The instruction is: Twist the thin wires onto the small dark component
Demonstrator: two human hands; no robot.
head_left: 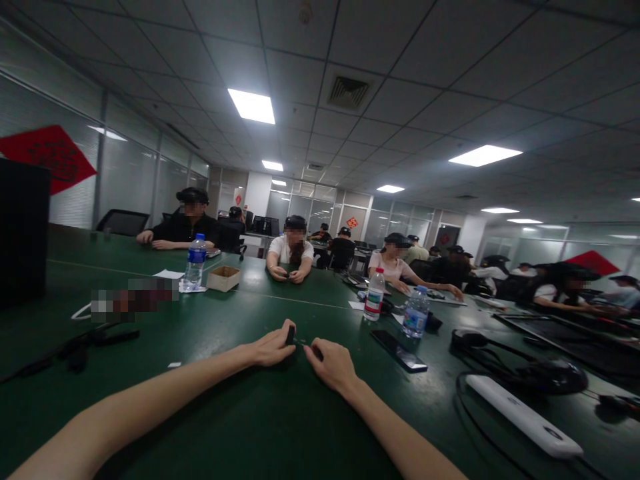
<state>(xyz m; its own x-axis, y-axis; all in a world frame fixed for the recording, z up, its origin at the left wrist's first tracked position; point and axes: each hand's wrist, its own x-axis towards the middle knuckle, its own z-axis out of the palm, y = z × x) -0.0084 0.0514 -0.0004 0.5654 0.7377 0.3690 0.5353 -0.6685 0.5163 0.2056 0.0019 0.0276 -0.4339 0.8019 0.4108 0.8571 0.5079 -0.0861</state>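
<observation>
My left hand (274, 345) is closed around a small black object (291, 335), which stands up between thumb and fingers; its kind is too small to tell. Just to the right, my right hand (331, 363) is curled, with thumb and forefinger pressed together. A thin, pale sliver (301, 343) shows in the narrow gap between the hands. Whether the right fingertips grip it, I cannot tell. Both forearms rest low over the green tabletop (240, 427).
Right of my hands lie a phone (399, 351), a white power strip (523, 415) and a black headset (520, 363). Bottles (374, 297) (415, 313) (195, 263) and a small cardboard box (223, 279) stand farther off. Black straps (75, 353) lie left. Several people sit around.
</observation>
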